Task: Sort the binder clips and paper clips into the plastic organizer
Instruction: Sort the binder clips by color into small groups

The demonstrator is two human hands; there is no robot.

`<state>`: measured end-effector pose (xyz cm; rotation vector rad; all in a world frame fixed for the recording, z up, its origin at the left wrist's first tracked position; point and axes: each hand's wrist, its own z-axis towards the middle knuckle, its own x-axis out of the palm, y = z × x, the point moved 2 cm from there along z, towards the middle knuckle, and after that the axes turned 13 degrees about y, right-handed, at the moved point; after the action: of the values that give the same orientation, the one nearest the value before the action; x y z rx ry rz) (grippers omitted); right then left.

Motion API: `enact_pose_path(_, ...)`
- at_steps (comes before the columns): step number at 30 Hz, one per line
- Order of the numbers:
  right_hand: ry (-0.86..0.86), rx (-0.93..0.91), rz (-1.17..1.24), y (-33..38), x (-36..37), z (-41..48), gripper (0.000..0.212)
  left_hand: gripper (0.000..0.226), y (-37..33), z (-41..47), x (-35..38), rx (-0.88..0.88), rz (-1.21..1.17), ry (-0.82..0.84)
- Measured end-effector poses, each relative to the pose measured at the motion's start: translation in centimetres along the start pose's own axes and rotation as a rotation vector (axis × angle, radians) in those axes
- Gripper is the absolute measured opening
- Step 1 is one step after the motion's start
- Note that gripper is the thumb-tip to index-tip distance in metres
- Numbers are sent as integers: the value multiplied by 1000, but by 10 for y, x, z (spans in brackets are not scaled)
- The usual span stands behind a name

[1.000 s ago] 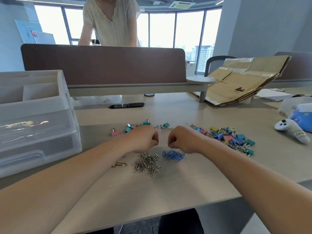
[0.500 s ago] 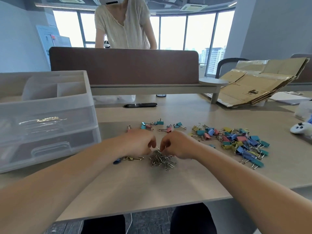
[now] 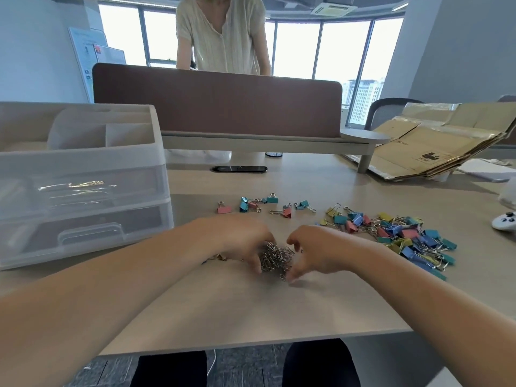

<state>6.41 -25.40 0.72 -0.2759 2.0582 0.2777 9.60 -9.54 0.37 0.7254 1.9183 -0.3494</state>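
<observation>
Both hands are curled round one small heap of silver wire paper clips (image 3: 276, 258) on the pale wooden table (image 3: 251, 308). The left hand (image 3: 240, 241) has its fingers bent down against the heap's left edge, and the right hand (image 3: 318, 252) forms a C with thumb above and fingers below on the other side. The cupping looks meant to crowd the loose clips together, so they can go across in one scoop rather than a few at a time. The heap lies between the two palms, touching both. Whether any clips are off the table I cannot tell, as the fingers are blurred and hide the heap's near edges. The translucent white plastic organizer (image 3: 83, 191), with open top compartments and two drawers, stands well out to the left of the left hand, and its far left side is cut off. The coloured metal binder clips (image 3: 405, 236) lie piled out past the right hand, and a few strays (image 3: 265, 203) sit just beyond both hands. A small gold clip (image 3: 220, 256) peeks from under the left hand, mostly covered.
</observation>
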Motion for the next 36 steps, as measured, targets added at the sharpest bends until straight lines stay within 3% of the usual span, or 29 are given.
enact_pose_path(5, -15, -2, -8, 3, 4, 3, 91, 36, 3, 7, -1, 42, -75, -17)
enact_pose_path(10, -17, 28, -13, 4, -2, 14, 83, 41, 7, 10, -3, 18, -121, -35)
enact_pose_path(15, 32, 9, 2, 12, -10, 21, 51, 48, 4, 11, -3, -25, -191, -48)
enact_pose_path(24, -29, -25, 57, 16, -7, 26, 24, 25, -8, 16, 4, -78, -303, -84)
enact_pose_path(36, -104, -72, 152, 15, 0, 18, 18, 8, -8, 9, 10, -96, -548, -142)
